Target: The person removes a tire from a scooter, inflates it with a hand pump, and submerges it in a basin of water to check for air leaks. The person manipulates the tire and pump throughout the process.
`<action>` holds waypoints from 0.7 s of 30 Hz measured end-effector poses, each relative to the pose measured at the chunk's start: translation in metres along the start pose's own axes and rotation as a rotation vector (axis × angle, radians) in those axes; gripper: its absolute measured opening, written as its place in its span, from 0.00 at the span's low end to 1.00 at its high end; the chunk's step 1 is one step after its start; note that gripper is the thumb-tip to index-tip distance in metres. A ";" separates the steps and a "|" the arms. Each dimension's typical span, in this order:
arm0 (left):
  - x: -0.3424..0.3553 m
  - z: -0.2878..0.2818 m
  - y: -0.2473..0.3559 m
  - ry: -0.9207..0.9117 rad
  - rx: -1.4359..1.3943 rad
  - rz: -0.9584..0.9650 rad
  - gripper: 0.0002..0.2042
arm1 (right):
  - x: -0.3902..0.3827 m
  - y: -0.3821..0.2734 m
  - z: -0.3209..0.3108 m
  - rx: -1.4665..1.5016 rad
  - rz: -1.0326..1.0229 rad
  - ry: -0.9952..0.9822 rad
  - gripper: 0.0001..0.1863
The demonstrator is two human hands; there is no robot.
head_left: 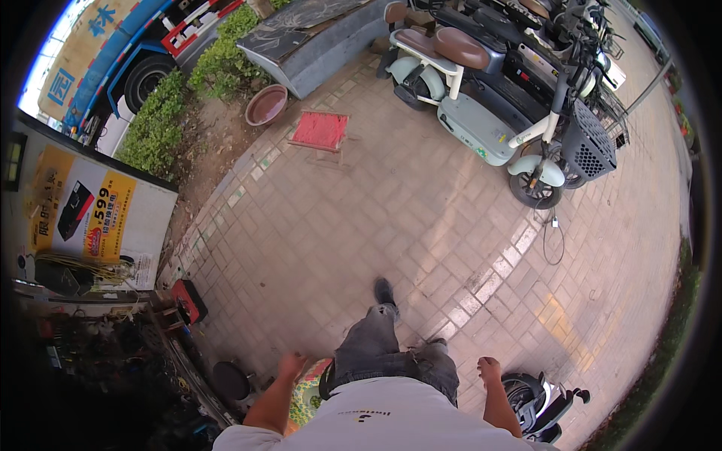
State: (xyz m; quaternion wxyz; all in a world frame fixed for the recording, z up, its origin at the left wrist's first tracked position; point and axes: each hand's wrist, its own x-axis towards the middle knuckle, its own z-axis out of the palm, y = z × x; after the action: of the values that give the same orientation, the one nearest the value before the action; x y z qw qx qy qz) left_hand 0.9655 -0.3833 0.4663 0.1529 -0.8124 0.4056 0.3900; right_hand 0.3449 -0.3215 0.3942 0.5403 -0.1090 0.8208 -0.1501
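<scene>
My left hand hangs by my left side, beside a green, yellow and red patterned cloth-like thing. Its fingers are small and partly turned away, so whether it touches that cloth cannot be made out. On the other side my right hand hangs with its fingers loosely curled in, and nothing shows in them. Nearest to it is the dark wheel of a parked two-wheeler. One dark shoe is forward on the paving, the other foot further back.
A red folding stool and a brown basin stand ahead on the left. Pale green electric scooters line the far right, with a cable lock on the ground. At left are a red-black case, a round dark stool and a poster-covered panel.
</scene>
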 end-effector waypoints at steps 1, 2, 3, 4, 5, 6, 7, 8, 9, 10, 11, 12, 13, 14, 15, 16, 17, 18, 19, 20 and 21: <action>0.016 -0.023 0.006 0.022 -0.048 -0.049 0.20 | 0.004 -0.018 0.013 -0.055 -0.027 0.011 0.15; 0.032 -0.045 0.011 0.064 -0.099 -0.100 0.20 | 0.012 -0.045 0.030 -0.104 -0.070 0.008 0.15; 0.050 -0.055 0.009 0.122 -0.163 -0.066 0.20 | 0.019 -0.070 0.044 -0.152 -0.114 0.005 0.14; 0.069 -0.068 0.009 0.191 -0.228 -0.033 0.20 | 0.028 -0.095 0.058 -0.231 -0.166 -0.007 0.14; 0.083 -0.081 0.013 0.254 -0.294 -0.001 0.21 | 0.036 -0.114 0.061 -0.315 -0.215 -0.016 0.13; 0.101 -0.096 0.018 0.208 -0.396 -0.046 0.21 | 0.046 -0.134 0.064 -0.398 -0.265 -0.024 0.12; 0.118 -0.111 0.030 0.164 -0.498 -0.094 0.21 | 0.052 -0.162 0.068 -0.466 -0.224 -0.015 0.13; 0.136 -0.135 0.046 0.124 -0.597 -0.131 0.22 | 0.060 -0.192 0.073 -0.523 -0.188 -0.001 0.14; 0.148 -0.155 0.063 0.098 -0.585 -0.102 0.21 | 0.069 -0.222 0.081 -0.580 -0.152 0.012 0.15; 0.159 -0.174 0.083 0.075 -0.572 -0.070 0.21 | 0.081 -0.252 0.089 -0.603 -0.173 -0.008 0.15; 0.173 -0.194 0.098 0.056 -0.561 -0.041 0.20 | 0.102 -0.279 0.090 -0.628 -0.199 -0.033 0.15; 0.191 -0.211 0.108 0.058 -0.603 0.026 0.22 | 0.133 -0.304 0.091 -0.799 -0.324 0.002 0.17; 0.200 -0.226 0.109 0.117 -0.646 0.001 0.22 | 0.136 -0.358 0.112 -0.800 -0.311 -0.045 0.19; 0.210 -0.242 0.119 0.157 -0.699 -0.008 0.21 | 0.153 -0.396 0.121 -0.856 -0.342 -0.035 0.18; 0.225 -0.264 0.133 0.212 -0.751 -0.009 0.20 | 0.177 -0.444 0.138 -0.903 -0.387 -0.024 0.17; 0.238 -0.280 0.150 0.235 -0.848 -0.061 0.19 | 0.207 -0.488 0.148 -0.971 -0.444 0.027 0.18; 0.246 -0.290 0.158 0.262 -0.937 -0.117 0.18 | 0.231 -0.529 0.165 -1.034 -0.500 0.070 0.18; 0.242 -0.294 0.154 0.288 -1.020 -0.200 0.17 | 0.241 -0.585 0.191 -0.948 -0.535 -0.020 0.19; 0.233 -0.292 0.150 0.253 -0.979 -0.255 0.16 | 0.242 -0.639 0.218 -0.882 -0.581 0.047 0.18; 0.236 -0.291 0.153 0.236 -0.958 -0.298 0.15 | 0.233 -0.688 0.241 -0.779 -0.647 0.017 0.18; 0.246 -0.293 0.162 0.224 -0.944 -0.323 0.14 | 0.226 -0.739 0.261 -0.666 -0.723 -0.004 0.19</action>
State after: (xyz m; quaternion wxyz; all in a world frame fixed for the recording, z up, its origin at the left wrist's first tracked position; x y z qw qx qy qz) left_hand 1.0790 -0.7827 0.4816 -0.2167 -0.8821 0.0682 0.4126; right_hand 0.5088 -1.1199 0.3734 0.3908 -0.5540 0.7328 -0.0573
